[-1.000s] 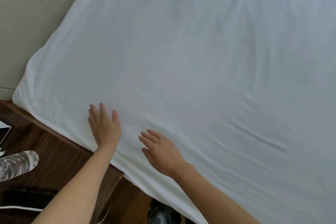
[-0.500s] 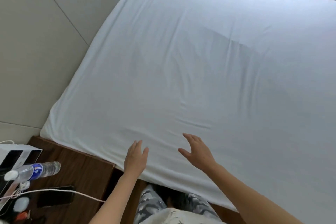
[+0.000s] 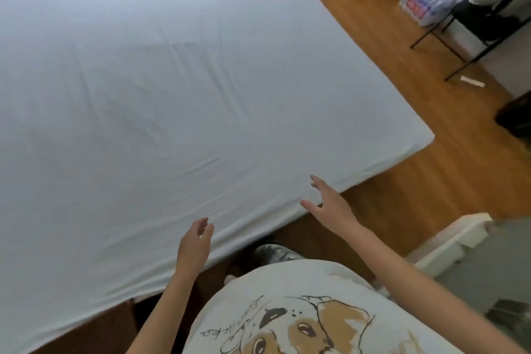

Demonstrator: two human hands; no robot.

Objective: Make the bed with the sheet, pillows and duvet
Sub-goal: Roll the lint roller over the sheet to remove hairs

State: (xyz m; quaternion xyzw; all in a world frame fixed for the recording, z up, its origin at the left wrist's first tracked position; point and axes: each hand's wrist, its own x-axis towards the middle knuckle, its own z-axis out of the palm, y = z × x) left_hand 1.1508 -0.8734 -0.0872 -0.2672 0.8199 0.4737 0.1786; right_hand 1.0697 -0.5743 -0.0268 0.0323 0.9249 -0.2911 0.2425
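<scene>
A smooth white fitted sheet [image 3: 172,100] is stretched flat over the bed, a few faint creases across it. Both hands hang at the sheet's near edge, holding nothing: the left hand [image 3: 194,246] with loosely curled fingers, the right hand [image 3: 330,207] with fingers spread. A wooden plank floor [image 3: 402,129] lies beyond the sheet's right edge.

I count one sheet [image 3: 172,89], two hands, left hand [image 3: 193,246] and right hand [image 3: 330,207], one chair [image 3: 485,11], one pack of bottles [image 3: 425,3].
</scene>
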